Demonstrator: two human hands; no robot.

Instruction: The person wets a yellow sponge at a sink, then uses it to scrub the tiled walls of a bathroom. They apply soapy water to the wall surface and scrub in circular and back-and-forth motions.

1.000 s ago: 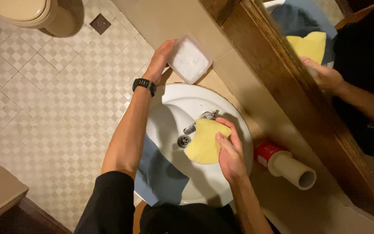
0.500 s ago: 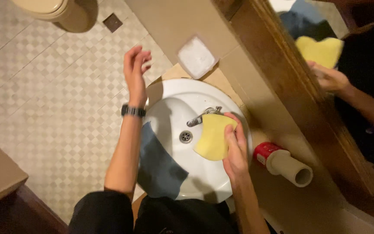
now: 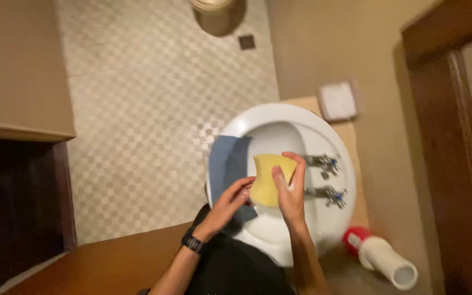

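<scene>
Blue cloth [image 3: 226, 166] over sink rim [image 3: 279, 111], seemingly.
</scene>
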